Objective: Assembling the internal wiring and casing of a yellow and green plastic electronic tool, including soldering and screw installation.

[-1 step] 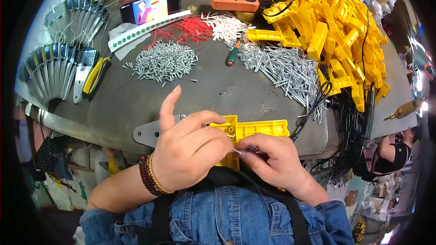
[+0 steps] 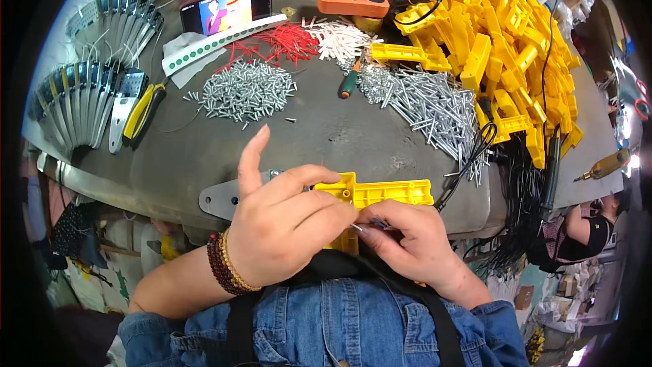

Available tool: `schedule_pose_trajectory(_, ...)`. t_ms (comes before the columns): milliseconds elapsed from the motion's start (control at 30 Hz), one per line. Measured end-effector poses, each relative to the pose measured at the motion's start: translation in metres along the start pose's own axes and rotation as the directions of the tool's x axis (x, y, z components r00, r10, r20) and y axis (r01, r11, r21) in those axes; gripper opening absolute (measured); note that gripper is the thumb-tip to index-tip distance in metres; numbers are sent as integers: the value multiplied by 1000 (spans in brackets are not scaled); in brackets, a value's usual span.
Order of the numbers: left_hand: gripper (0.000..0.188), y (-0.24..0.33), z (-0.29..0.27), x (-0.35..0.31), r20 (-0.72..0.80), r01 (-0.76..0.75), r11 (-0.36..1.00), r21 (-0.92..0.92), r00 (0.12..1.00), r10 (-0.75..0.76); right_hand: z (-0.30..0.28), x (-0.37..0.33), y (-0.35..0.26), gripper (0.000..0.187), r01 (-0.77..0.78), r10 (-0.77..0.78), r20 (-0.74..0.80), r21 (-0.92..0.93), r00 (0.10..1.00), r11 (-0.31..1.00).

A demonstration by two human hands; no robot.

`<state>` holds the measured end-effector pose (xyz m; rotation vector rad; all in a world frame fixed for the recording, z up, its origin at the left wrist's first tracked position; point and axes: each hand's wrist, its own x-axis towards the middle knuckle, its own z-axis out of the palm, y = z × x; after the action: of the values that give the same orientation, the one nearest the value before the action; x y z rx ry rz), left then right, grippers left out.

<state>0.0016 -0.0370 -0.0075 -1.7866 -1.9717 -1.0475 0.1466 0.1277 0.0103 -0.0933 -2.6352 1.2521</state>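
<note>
Hands (image 2: 293, 223), close together, pinch a thin piece (image 2: 357, 228) beside yellow casing (image 2: 394, 194), long arm pointing right.

On the worktop (image 2: 319, 132), a plastic housing (image 2: 395, 194) lies at the near edge. Behind it, the screwdriver (image 2: 350, 83) lies between the screw pile (image 2: 248, 93), left, and the pin pile (image 2: 435, 105), right. Pliers (image 2: 144, 113) lie leftmost.

Grey plate (image 2: 216, 200) and yellow housing (image 2: 390, 194) partly hidden behind the left hand (image 2: 288, 224)
</note>
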Motion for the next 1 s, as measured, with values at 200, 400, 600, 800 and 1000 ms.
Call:
schedule_pose_trajectory(200,12,0,1,-2,-53,41,999,-29,998,-42,-2,-3,3,15,-124,136,-48,204,989,971)
schedule_pose_trajectory(400,15,-1,5,-3,-82,117,981,-155,988,-131,-8,-11,3,18,-144,203,-80,463,976,875)
schedule_pose_trajectory(600,15,-2,9,-7,-96,115,974,-193,986,-136,-8,-4,2,22,-325,304,116,388,946,862)
schedule_pose_trajectory(800,11,-2,13,-9,-89,115,976,-183,987,-133,-6,6,-10,16,-300,277,114,384,954,873)
schedule_pose_trajectory(1000,14,0,11,-8,-89,93,982,-165,990,-108,-8,2,-11,14,-359,319,166,499,933,789)
